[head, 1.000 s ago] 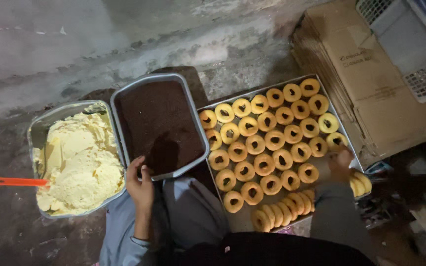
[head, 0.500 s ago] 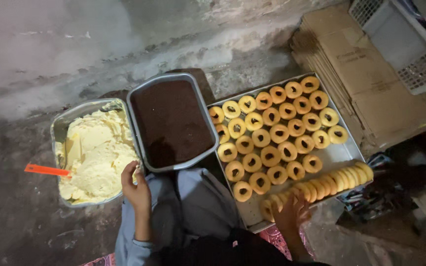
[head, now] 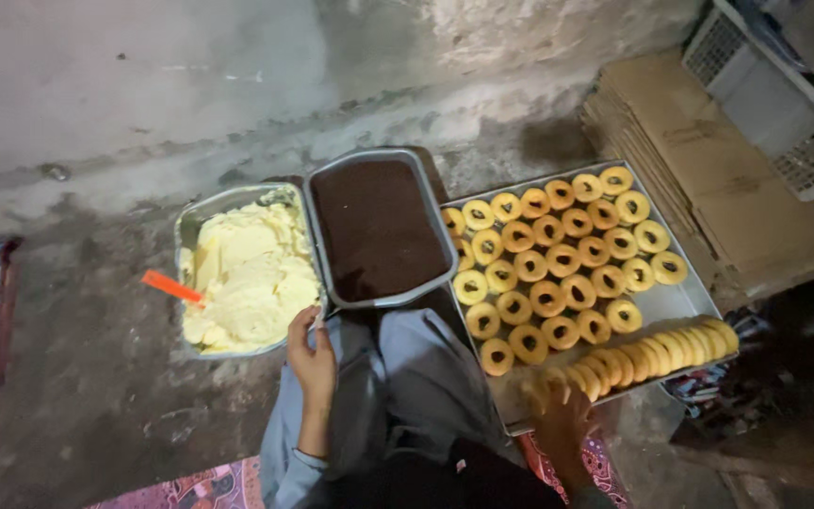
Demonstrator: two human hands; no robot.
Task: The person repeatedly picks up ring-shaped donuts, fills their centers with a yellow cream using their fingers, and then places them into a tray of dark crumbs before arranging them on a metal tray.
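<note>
Dozens of ring cookies [head: 558, 273] look brittle; my right hand [head: 558, 415] pinches one's rim, left hand [head: 313, 363] loosely curled, empty.

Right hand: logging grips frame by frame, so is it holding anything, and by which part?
Cannot be told: the right hand is blurred at the near end of the leaning row of round golden biscuits.
</note>
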